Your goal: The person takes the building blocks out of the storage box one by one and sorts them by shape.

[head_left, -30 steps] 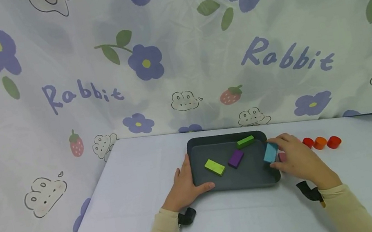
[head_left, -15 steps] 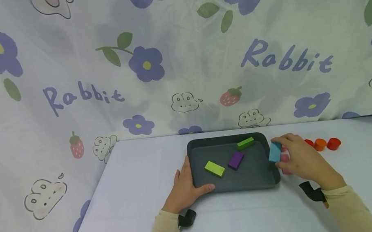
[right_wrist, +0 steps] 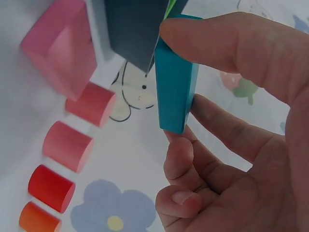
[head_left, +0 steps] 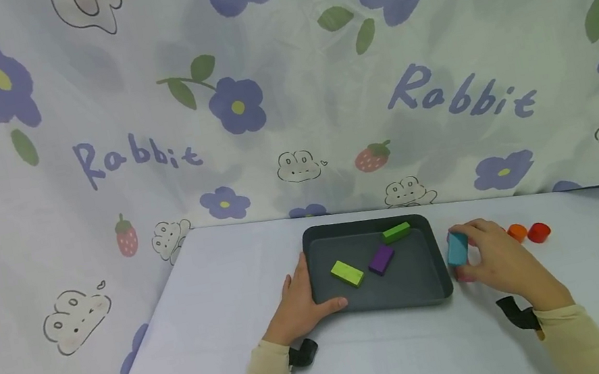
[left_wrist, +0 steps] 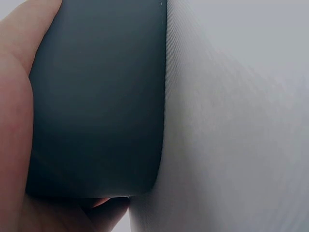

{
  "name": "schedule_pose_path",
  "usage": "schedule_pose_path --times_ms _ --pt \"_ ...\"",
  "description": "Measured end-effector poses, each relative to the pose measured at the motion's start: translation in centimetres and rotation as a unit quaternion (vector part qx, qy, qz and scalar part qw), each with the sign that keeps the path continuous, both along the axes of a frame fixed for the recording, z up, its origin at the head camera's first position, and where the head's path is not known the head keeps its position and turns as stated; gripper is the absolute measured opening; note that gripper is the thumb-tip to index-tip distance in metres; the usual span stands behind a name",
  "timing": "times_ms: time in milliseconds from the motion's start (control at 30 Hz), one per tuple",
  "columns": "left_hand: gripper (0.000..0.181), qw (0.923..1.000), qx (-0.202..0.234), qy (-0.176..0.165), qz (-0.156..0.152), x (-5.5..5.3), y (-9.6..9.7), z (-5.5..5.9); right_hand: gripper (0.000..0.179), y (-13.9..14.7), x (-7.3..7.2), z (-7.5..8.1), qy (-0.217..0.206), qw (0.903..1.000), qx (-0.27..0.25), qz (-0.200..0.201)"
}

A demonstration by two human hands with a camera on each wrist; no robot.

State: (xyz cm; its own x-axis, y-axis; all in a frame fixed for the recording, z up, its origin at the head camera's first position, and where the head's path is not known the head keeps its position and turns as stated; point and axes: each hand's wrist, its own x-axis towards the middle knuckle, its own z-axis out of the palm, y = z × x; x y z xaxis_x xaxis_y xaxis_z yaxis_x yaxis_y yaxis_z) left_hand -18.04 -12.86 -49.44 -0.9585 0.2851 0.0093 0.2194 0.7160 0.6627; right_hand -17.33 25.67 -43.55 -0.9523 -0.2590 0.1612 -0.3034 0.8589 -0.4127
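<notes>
Your blue block (head_left: 457,249) stands just beyond the right rim of the tray (head_left: 401,287), held near the pink block (right_wrist: 63,53); whether those two blocks touch, you can't tell. Your right hand (head_left: 503,259) pinches the blue block by its ends, thumb at one, fingertips at the other. Your left hand (head_left: 295,307) grips the tray's near left corner, thumb over the front rim, fingers along the left side. In the tray lie the lime block (head_left: 347,274), the purple block (head_left: 381,260) and, against the far wall, the green block (head_left: 396,233). Past the pink block, a row of cylinders (right_wrist: 68,146), pink through red and orange, rests on the bench (head_left: 391,365).

The step in hand looks like handling the blue block outside the tray while you steady the tray. The next move seems to call for an even pinch and care not to knock the pink block.
</notes>
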Motion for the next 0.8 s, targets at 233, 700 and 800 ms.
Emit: schedule_pose_path --times_ms 233,700,800 --pt "0.129 1.0000 -0.005 -0.002 0.000 0.0 -0.1 -0.1 0.069 0.7 0.3 0.0 -0.013 0.9999 0.008 -0.003" --pt "0.130 0.9999 -0.012 -0.003 0.004 -0.1 0.0 0.0 0.069 3.1 0.3 -0.4 -0.029 0.9994 0.016 0.009" --pt "0.130 0.9999 -0.013 -0.001 0.004 -0.1 0.0 -0.2 0.068 3.4 0.2 -0.5 -0.031 0.9993 0.018 0.013"
